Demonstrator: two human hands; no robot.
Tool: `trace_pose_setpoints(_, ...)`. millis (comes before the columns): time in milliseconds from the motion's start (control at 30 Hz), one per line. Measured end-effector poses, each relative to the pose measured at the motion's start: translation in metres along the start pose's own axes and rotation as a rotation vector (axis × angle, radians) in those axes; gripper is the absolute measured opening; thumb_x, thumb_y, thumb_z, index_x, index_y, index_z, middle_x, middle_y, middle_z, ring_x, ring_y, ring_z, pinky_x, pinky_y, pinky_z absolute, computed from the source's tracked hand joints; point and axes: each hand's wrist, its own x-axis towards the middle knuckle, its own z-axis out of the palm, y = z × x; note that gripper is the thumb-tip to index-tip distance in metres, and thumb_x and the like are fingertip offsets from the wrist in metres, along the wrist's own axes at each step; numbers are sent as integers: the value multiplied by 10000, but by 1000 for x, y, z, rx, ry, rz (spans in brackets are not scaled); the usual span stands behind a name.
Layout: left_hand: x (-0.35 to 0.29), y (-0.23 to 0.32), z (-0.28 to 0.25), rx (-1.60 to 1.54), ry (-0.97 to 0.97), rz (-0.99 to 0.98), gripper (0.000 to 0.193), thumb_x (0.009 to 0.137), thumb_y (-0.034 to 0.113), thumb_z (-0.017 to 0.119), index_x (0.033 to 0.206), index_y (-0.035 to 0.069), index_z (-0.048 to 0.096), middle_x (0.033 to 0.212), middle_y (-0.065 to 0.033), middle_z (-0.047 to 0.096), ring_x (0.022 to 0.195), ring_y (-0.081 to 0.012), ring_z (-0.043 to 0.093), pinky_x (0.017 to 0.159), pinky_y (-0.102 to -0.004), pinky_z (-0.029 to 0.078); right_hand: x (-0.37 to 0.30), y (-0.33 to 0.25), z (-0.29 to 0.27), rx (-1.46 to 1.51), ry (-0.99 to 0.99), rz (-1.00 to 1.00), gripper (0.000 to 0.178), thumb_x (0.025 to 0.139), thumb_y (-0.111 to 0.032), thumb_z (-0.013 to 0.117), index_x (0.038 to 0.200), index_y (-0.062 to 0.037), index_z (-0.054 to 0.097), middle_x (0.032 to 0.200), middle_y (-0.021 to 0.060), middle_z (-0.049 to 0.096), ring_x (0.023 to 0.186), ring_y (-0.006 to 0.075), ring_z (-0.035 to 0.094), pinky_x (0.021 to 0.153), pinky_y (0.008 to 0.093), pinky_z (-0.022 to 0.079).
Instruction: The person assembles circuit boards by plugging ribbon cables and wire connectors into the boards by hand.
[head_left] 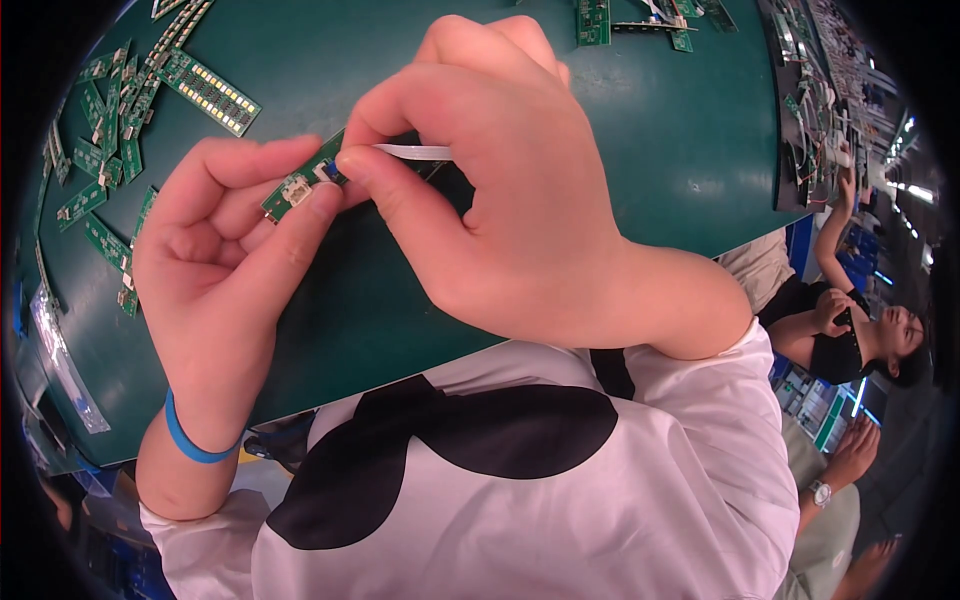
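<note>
A small green circuit board (274, 206) is gripped between the thumb and fingers of my left hand (212, 260), tilted up to the right. A cream-coloured connector socket (296, 189) sits on its near end, close to my left thumb. My right hand (520, 190) pinches thumb and forefinger together at the board, on a flat white cable (420, 153) that trails off to the right. A small blue and white part (330, 170) shows at the right thumb tip. Whether it is fixed to the board or to the cable, I cannot tell.
Several loose green boards (110, 130) are scattered at the left of the green table (680, 130), near a wider LED board (210, 92). More boards (594, 22) lie at the far edge. On the right stands a dark tray (795, 120) of boards and wires. Other people sit beyond it.
</note>
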Motion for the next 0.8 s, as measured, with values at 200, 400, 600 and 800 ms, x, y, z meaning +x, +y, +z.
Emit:
trace_pose_setpoints(200, 0, 3, 4, -27, 6, -24, 249, 823, -121, 536, 1061, -55, 507, 1057, -108, 596, 985, -133, 585, 858, -213, 453, 0, -1, 2, 23, -6, 18, 93, 682, -18, 623, 701, -94, 573, 783, 54, 458, 832, 274, 392, 713, 388, 271)
trace_pose_setpoints(400, 0, 2, 4, -16, -17, 2, 254, 823, -118, 540, 1067, -53, 510, 1071, -117, 601, 984, -128, 584, 847, -209, 452, -1, 0, 4, -2, -5, 3, 83, 688, -30, 626, 694, -97, 578, 782, 55, 463, 833, 277, 395, 715, 384, 277)
trace_pose_setpoints(600, -2, 3, 6, -32, -9, 54, 249, 830, -111, 539, 1069, -49, 515, 1071, -121, 609, 966, -110, 587, 815, -192, 461, 1, -8, -5, -113, -13, 21, 73, 680, -67, 656, 697, -104, 596, 786, 50, 479, 842, 269, 407, 734, 380, 288)
trace_pose_setpoints(800, -3, 1, 4, -7, 4, -8, 247, 829, -105, 545, 1068, -50, 515, 1072, -122, 612, 951, -104, 594, 819, -187, 458, 0, -7, -4, -70, -40, 93, 100, 672, -80, 674, 699, -104, 581, 794, 51, 481, 858, 266, 422, 742, 377, 299)
